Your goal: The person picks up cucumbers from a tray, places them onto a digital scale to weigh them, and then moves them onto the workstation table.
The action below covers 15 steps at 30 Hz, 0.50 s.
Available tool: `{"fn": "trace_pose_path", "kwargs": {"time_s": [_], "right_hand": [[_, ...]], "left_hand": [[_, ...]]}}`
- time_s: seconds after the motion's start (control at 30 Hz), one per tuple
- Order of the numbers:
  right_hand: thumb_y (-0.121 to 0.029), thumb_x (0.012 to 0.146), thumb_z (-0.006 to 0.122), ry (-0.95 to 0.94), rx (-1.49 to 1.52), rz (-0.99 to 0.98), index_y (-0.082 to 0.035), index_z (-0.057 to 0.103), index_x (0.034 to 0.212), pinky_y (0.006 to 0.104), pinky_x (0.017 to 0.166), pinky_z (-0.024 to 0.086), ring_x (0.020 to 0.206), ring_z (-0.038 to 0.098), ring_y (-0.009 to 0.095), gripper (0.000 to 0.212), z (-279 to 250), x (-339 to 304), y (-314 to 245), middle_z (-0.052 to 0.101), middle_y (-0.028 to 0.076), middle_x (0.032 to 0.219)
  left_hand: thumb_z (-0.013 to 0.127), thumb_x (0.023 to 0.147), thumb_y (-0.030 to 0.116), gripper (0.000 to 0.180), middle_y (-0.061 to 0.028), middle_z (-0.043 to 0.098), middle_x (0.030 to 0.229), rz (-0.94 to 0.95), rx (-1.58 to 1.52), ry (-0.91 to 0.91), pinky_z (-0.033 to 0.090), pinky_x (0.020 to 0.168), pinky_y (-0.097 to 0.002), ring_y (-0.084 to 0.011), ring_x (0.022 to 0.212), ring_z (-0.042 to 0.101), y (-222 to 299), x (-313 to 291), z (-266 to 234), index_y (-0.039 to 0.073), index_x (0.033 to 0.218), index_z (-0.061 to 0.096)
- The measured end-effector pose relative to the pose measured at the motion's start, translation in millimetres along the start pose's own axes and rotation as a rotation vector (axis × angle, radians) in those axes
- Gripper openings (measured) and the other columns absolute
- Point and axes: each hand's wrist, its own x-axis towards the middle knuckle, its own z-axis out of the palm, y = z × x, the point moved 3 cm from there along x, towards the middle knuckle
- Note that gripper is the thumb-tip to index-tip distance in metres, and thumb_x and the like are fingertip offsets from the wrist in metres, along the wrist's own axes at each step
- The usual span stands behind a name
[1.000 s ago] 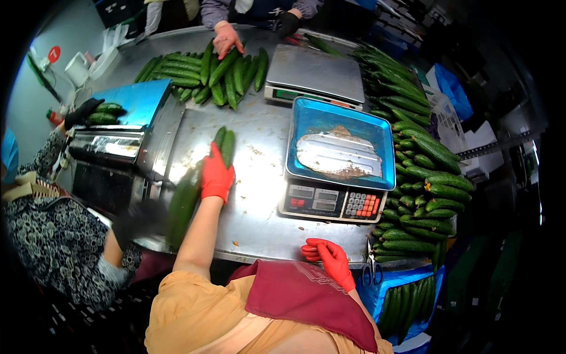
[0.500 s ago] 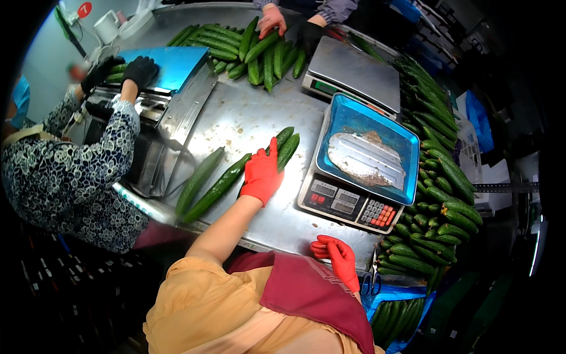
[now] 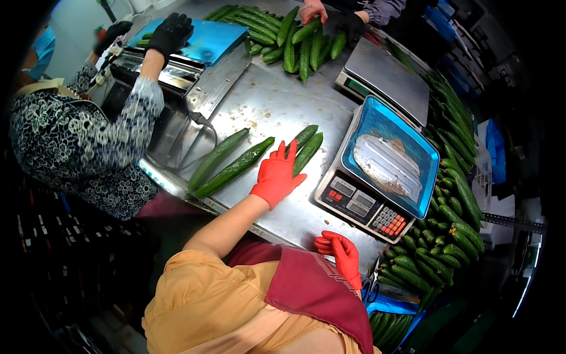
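My left hand [image 3: 275, 177], in a red glove, is open with fingers apart and thumb out. It reaches over the near ends of a pair of cucumbers [image 3: 309, 152] side by side on the metal table; the covered ends are hidden. Two longer cucumbers lie left of the hand, one dark and glossy [image 3: 237, 168], the other duller [image 3: 218, 158]. My right hand [image 3: 342, 256], gloved in red too, hovers by the table's near edge below the scale, fingers curled together with nothing visible in them.
Right of my left hand stands a scale with a blue tray [image 3: 367, 117], another scale [image 3: 386, 76] behind it. Cucumbers are heaped along the right [image 3: 442, 248] and far side [image 3: 259, 26]. Scissors [image 3: 371, 283] lie near my right hand. Co-workers' hands [image 3: 171, 35] [image 3: 312, 10] work at the left machine and far pile.
My view has shifted, so the table sits farther right. My left hand's fingers have spread and its thumb now shows. The left co-worker's black-gloved hands have lifted; my right hand keeps its pose.
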Motion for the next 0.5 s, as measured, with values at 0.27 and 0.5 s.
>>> {"fn": "trace_pose_path", "kwargs": {"time_s": [0.27, 0.5], "right_hand": [[-0.02, 0.101, 0.043, -0.046, 0.022, 0.036, 0.003, 0.057, 0.12, 0.0314, 0.085, 0.052, 0.098, 0.065, 0.021, 0.033, 3, 3, 0, 0.065, 0.015, 0.11], [-0.018, 0.101, 0.043, -0.057, 0.046, 0.051, 0.005, 0.058, 0.118, 0.0325, 0.083, 0.052, 0.093, 0.066, 0.021, 0.032, 7, 9, 7, 0.067, 0.016, 0.105]], "left_hand": [[0.068, 0.075, 0.049, 0.092, -0.0249, 0.037, 0.139, -0.159, 0.146, 0.154, 0.034, 0.102, -0.0469, -0.0408, 0.126, 0.039, -83, -61, -68, 0.006, 0.145, 0.027], [0.071, 0.07, 0.048, 0.099, -0.0211, 0.053, 0.112, -0.393, 0.069, 0.024, 0.048, 0.08, -0.044, -0.0371, 0.099, 0.056, -116, -78, -61, 0.012, 0.148, 0.022]]}}
